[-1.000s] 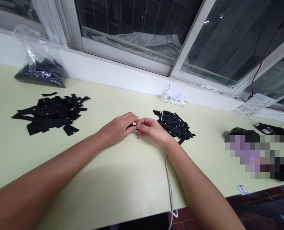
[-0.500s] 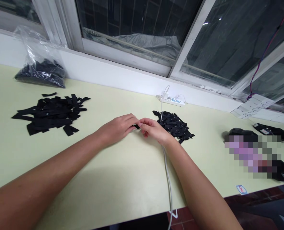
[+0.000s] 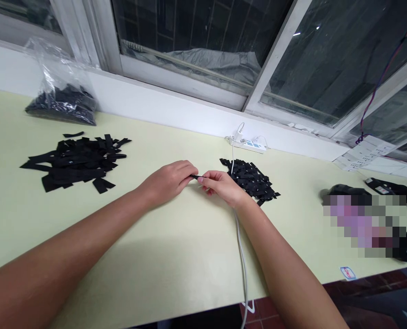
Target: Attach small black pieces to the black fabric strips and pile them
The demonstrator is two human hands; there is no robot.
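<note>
Both hands meeting mid-frame over the pale green table (image 3: 176, 256), pinching one small black fabric strip (image 3: 195, 177) between them. Left hand (image 3: 169, 180) curled, thumb and forefinger closed on the strip's left end; right hand (image 3: 220, 185) same deal on the right end, other fingers tucked under. So neither hand loose, both gripping that one piece.

Key bit of geometry: strip sitting right in the gap between the two sets of fingertips, long axis running roughly left to right across the frame, just above the tabletop. Equally near to both hands, since each has an end. Small pile of black pieces (image 3: 251, 179) touching or just beside the right hand, off to its upper right, so clearly the nearer heap. Bigger pile of longer black strips (image 3: 76, 160) well apart at left of frame, far from the left hand.

Compared with a second ago: fingertips bunched together then, strip barely showing; now hands pulled slightly apart and the strip visible, stretched out flat between them. Hands otherwise in about the same spot, piles unchanged.

Other stuff: clear plastic bag (image 3: 61, 98) of black bits at upper left by the window wall, white power strip (image 3: 249, 145) at the back, white cable (image 3: 242, 256) running down under the right forearm and off the table edge.
</note>
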